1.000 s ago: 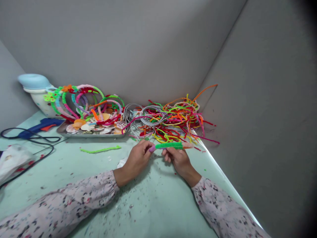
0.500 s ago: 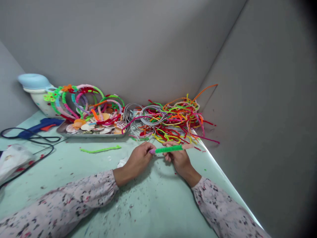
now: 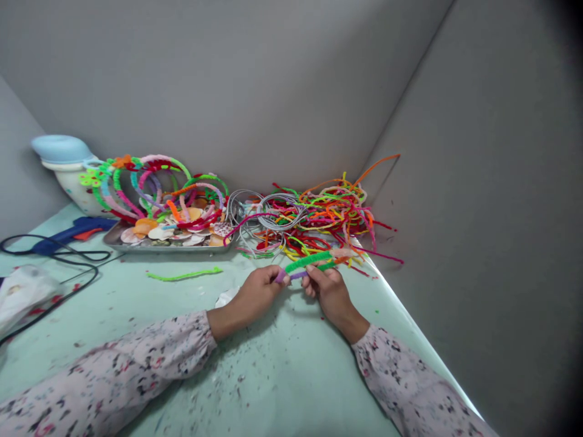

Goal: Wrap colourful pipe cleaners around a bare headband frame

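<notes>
Green-wrapped band (image 3: pixel 308 262) tilted up since earlier; left hand (image 3: pixel 259 288), right hand (image 3: pixel 328 290) grip closed on it.

This is a small craft workstation, a booth closed in by plain grey partition walls (image 3: pixel 282 85) that meet in a corner. The pale green bench (image 3: pixel 273 376) is littered with tiny scraps and fluff. A heap of coloured pipe cleaners (image 3: pixel 328 218) lies in the corner, beside a coil of thin grey wire (image 3: pixel 268 215). A metal tray (image 3: pixel 136 244) holds finished headbands wrapped in pipe cleaner (image 3: pixel 150 182), and a blue glue gun (image 3: pixel 75 230) with a black cord lies at the left.
</notes>
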The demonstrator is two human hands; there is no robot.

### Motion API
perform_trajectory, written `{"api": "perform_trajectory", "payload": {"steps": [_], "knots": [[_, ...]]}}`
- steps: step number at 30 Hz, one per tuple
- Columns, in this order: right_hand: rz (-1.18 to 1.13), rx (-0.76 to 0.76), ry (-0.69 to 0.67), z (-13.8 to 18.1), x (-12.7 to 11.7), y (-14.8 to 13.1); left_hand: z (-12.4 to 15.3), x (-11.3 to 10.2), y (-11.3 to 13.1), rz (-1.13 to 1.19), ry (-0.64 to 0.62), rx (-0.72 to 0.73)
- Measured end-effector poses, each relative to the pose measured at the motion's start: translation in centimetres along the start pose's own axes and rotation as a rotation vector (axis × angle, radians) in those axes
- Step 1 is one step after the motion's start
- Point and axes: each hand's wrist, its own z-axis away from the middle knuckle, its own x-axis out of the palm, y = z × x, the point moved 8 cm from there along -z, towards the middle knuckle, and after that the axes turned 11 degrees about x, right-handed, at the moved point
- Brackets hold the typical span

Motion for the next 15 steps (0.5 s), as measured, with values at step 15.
{"api": "perform_trajectory", "payload": {"steps": [15], "knots": [[-0.016, -0.035, -0.039, 0.0, 0.3, -0.2, -0.1, 0.6, -1.2, 0.204, 0.002, -0.044]]}}
